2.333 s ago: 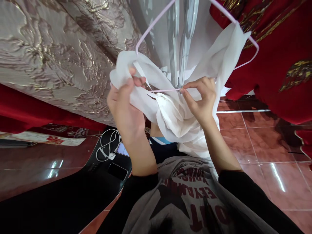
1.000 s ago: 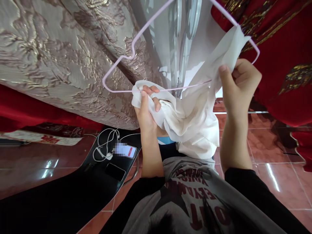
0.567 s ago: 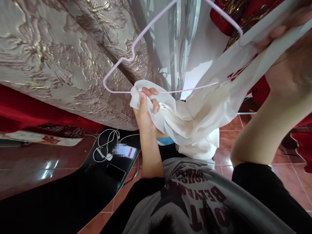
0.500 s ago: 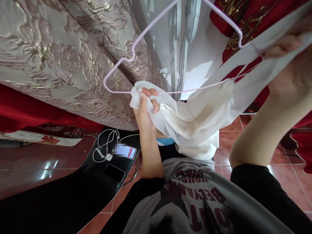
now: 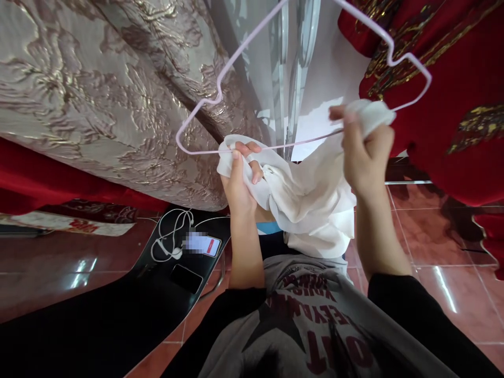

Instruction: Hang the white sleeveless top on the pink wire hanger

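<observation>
Left fingers point(image 5: 237, 167) and right fingers point(image 5: 353, 134) pinch sheer, crumpled white cloth point(image 5: 315, 199) along a slim, angular lilac hanger point(image 5: 219, 86)

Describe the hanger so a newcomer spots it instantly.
Find the gap between the pale brocade drape with raised floral relief at left and the red gold-embroidered cloth at right. A thin pale-pink hanger spans it, the left hand gripping filmy white fabric at its lower bar. Pink colour and two notched shoulders distinguish it from the grey uprights behind.
</observation>
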`<state>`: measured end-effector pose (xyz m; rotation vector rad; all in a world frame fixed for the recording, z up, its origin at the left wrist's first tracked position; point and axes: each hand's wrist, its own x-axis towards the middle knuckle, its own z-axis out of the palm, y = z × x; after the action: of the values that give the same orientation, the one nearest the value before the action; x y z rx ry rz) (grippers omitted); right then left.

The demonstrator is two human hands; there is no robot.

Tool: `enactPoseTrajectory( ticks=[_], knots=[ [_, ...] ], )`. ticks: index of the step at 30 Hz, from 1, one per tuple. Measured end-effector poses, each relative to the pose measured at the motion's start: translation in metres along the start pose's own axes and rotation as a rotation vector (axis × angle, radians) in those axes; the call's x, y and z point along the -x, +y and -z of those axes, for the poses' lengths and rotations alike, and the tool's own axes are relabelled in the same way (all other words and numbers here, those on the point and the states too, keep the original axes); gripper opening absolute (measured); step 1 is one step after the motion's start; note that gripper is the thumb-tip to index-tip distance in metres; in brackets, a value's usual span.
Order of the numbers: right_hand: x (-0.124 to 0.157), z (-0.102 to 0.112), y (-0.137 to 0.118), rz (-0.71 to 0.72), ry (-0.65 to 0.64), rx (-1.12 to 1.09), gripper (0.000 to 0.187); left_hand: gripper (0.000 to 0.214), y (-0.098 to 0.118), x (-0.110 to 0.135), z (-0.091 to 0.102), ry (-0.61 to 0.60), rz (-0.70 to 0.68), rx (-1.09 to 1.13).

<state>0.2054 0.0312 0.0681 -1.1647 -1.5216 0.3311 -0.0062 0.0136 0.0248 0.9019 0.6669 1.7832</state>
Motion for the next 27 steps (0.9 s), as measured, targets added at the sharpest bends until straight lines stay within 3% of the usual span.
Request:
enactPoseTrajectory(
  ticks=[2,7,11,14,19,22,27],
  knots=[
    [0.006,-0.007,0.003,0.009,-0.087,0.039,0.056,0.027,0.002,0.002,0.0,-0.005,0.001,0.005],
    [0.011,-0.009,0.018,0.059,0.023,0.087,0.052,0.028,0.02,-0.002,0.017,0.011,0.109,-0.083],
    [0.004,-0.001,0.023,0.059,0.065,0.116,0.053,0.056,0.049,-0.022,0.039,0.086,0.17,-0.17],
    [0.002,0.003,0.024,0.027,0.046,0.113,0.053,0.07,0.076,-0.035,0.044,0.142,0.119,-0.27],
    [0.005,-0.006,0.023,0.043,0.004,0.07,0.049,0.034,0.114,-0.039,0.034,0.23,-0.071,-0.796],
    [0.007,-0.011,0.022,0.058,-0.008,0.064,0.046,0.032,0.13,-0.037,0.025,0.154,-0.213,-1.082],
    [0.008,-0.01,0.02,0.07,-0.019,0.039,0.045,0.026,0.131,-0.042,-0.003,-0.001,-0.291,-1.047]
  ],
)
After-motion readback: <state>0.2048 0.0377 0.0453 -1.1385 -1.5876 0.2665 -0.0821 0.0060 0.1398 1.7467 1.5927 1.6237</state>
